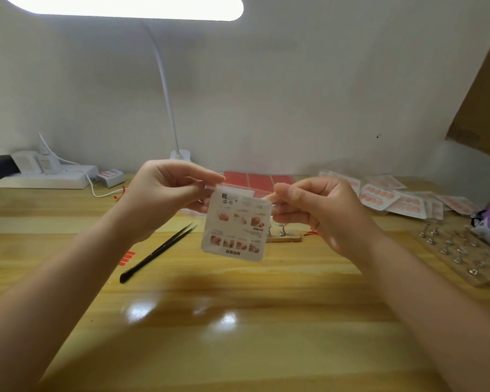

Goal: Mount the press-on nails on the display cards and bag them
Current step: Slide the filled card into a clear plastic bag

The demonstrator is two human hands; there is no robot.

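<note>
A display card in a clear bag (235, 226) hangs upright above the middle of a wooden table (238, 321), its printed back with small nail pictures facing the viewer. The left hand (164, 193) pinches the bag's top left corner with curled fingers; the right hand (311, 210) pinches the top right corner. Black tweezers (157, 253) lie on the table to the left below. Bagged nail cards (402, 200) are piled at the right, near wooden strips of metal nail stands (461, 256). A white desk lamp (167, 89) stands behind.
</note>
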